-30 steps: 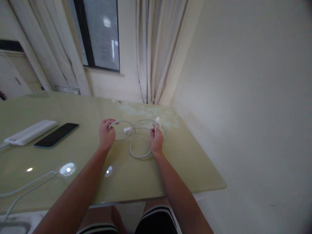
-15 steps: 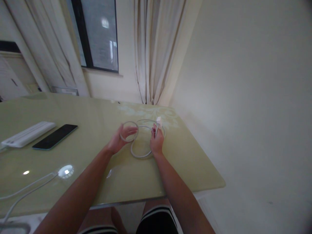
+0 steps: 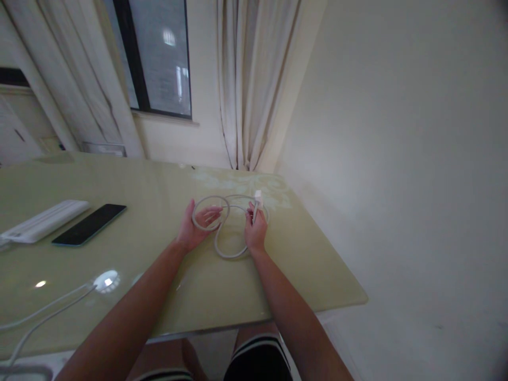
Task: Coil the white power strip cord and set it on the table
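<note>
A pale charging cable (image 3: 230,257) hangs in loose loops between my two hands over the table. My right hand (image 3: 256,232) is closed around the cable, and a white block-shaped plug (image 3: 258,195) sticks up just beyond its fingers. My left hand (image 3: 192,227) is open, thumb raised and fingers apart, with one loop lying across its palm and fingers. Whether the left fingers press on the cable cannot be told.
On the left of the glossy greenish table (image 3: 198,307) lie a white power strip-like bar (image 3: 45,221) and a black phone (image 3: 90,225). Nearer are a round white charging puck (image 3: 107,281) and its cord. A wall (image 3: 397,185) rises along the right.
My left hand has opened wider, its thumb lifting and fingers spreading, and the left loop has widened slightly. My right hand stays in nearly the same place with the cable.
</note>
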Demonstrator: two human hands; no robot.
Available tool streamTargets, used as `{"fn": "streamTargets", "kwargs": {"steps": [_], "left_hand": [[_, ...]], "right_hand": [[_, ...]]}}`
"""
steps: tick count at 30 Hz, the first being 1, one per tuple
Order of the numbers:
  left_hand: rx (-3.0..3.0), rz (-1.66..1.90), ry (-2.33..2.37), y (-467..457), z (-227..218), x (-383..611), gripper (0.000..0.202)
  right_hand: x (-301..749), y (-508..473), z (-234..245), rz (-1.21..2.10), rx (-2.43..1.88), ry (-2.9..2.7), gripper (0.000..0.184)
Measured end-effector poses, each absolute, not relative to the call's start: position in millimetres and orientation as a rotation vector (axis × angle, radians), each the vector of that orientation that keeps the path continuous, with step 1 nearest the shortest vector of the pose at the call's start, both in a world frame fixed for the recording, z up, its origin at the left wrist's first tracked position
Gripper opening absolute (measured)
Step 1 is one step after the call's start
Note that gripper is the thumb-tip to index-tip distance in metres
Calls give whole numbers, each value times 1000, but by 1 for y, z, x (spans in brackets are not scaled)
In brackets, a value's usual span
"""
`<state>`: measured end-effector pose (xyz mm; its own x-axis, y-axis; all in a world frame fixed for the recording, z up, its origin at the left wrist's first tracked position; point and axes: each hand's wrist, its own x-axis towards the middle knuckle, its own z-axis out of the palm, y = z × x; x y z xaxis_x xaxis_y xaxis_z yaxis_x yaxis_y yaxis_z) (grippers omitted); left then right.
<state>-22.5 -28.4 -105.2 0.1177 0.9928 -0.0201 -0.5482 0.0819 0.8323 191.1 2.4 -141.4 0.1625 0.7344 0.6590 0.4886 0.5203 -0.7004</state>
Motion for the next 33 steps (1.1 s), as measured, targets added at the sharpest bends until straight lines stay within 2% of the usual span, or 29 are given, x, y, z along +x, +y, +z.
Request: {"fn": "streamTargets", "kwargs": {"steps": [8, 12, 20, 25, 28, 30, 33], "left_hand": [[1067, 1670, 910, -28, -111, -11, 56], [999, 1827, 1091, -20, -111, -26, 50], [948, 1846, 1475, -4, -116, -67, 38], [1070, 1936, 1765, -13, -113, -72, 21], [1366, 2023, 1995, -22, -110, -64, 35], [1638, 1990, 1927, -28, -108, -50, 33], [1731, 1748, 1448, -35, -109, -16, 14]], "right_hand": [[190, 4, -141, 287, -1128, -1390, 40], [191, 3, -137, 305, -1113, -1291, 41], [191, -4, -125, 186, -1049, -1210, 52], [185, -10, -121, 166, -1021, -1253, 57], [184, -14, -119, 177, -977, -1286, 56], [182, -17, -118, 163, -943, -1335, 55], [179, -23, -119, 109, -911, -1452, 51]]}}
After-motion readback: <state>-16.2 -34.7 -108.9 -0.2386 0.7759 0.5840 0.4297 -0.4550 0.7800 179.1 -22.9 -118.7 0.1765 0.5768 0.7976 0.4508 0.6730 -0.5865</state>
